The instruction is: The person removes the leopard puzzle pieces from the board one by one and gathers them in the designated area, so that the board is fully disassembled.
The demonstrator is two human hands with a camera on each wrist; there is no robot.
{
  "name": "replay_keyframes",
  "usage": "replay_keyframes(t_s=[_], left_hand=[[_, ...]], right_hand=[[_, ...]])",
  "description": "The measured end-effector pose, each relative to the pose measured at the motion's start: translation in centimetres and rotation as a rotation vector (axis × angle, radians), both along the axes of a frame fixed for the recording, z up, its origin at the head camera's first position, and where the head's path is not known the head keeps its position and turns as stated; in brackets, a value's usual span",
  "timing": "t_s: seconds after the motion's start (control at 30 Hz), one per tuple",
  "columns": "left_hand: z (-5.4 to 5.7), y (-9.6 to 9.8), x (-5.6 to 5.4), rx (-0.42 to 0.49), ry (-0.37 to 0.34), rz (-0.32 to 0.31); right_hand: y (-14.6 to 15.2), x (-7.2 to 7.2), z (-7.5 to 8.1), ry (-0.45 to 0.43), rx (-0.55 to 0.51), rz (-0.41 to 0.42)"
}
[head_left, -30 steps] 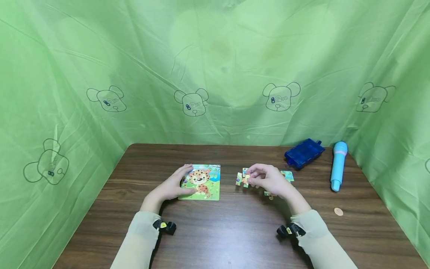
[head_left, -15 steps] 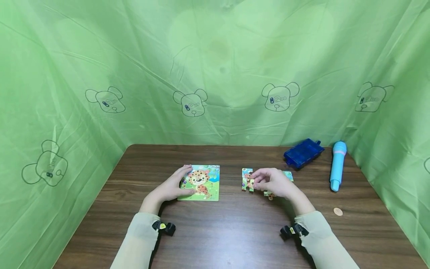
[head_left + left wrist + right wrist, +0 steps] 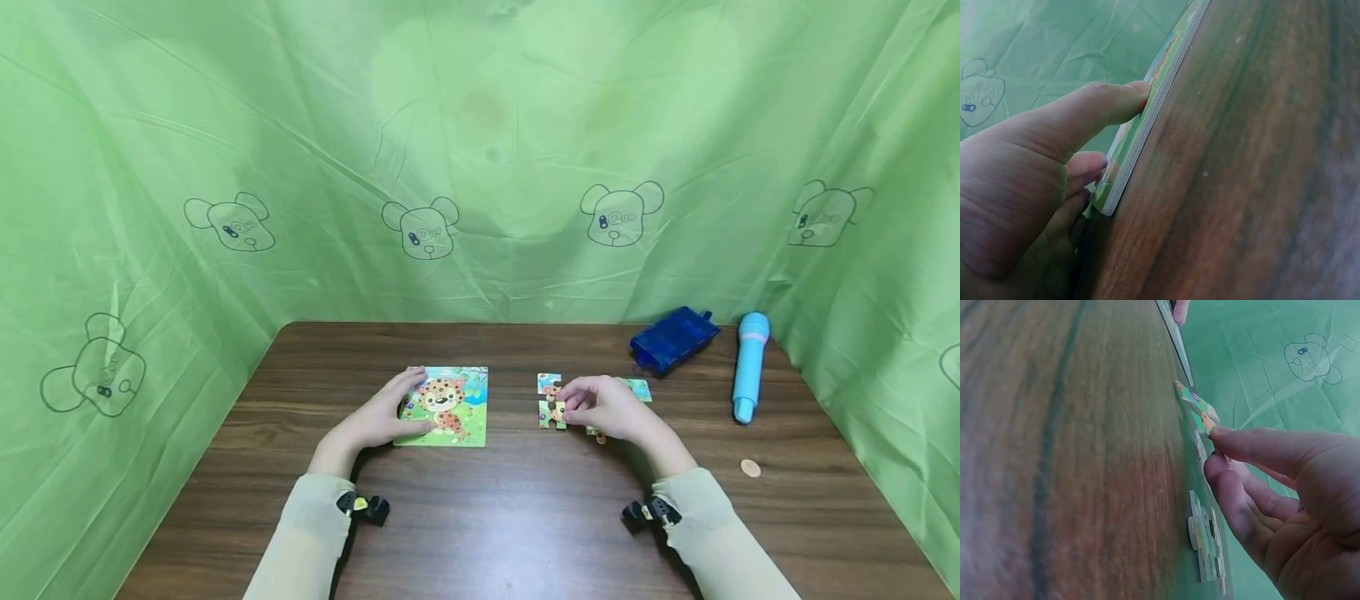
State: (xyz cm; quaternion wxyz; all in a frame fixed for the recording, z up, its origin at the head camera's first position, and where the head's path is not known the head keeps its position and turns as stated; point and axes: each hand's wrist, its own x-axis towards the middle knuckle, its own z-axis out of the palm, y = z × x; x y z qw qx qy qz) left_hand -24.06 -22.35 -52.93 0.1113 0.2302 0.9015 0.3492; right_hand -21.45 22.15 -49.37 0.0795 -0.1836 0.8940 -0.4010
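**Pinched puzzle piece tilted just below its neighbor**

From my remote seat, I see the right hand (image 3: 606, 407), right of the frame's center, pinching a puzzle piece (image 3: 552, 414) between thumb and index finger. The right wrist view shows it tilted; whether it touches the upper puzzle piece (image 3: 549, 382), just above it in the head view, I cannot tell.

Left of center, the left hand (image 3: 382, 417) spreads over the left side of the leopard picture board (image 3: 452, 408), thumb and fingers apart, resting on its edge.

My main worry is the narrow pinch: a slip would drop the piece crooked. Pressing it while tilted could jam its tabs or shove the upper piece away, since I see nothing bracing that one. The right forearm passes close to the lower loose pieces (image 3: 597, 435) and could drag them. The blue plastic case (image 3: 675, 339), at right, seems safely apart.
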Motion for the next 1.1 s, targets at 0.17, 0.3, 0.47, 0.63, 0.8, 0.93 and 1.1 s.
replay_keyframes(t_s=[0.17,0.3,0.47,0.63,0.8,0.93,1.1], left_hand=[[-0.08,-0.04,0.01,-0.001,-0.005,-0.001],[-0.03,-0.06,0.04,0.013,-0.017,-0.003],[0.05,0.01,0.05,0.022,-0.02,0.0],[0.0,-0.02,0.0,0.008,-0.016,0.002],[-0.02,0.0,-0.06,0.001,-0.011,0.001],[0.15,0.05,0.03,0.005,-0.017,0.001],[0.25,0.1,0.12,0.012,-0.017,0.004]], right_hand=[[-0.03,-0.08,-0.29,0.033,0.028,-0.001],[-0.09,-0.13,-0.4,0.072,0.047,0.016],[-0.22,-0.08,-0.47,0.106,0.058,0.021],[-0.39,0.09,-0.47,0.098,0.043,0.023],[-0.52,0.24,-0.53,0.056,0.032,0.009],[-0.51,0.27,-0.61,0.046,0.04,-0.004],[-0.49,0.26,-0.74,0.059,0.054,0.006]])
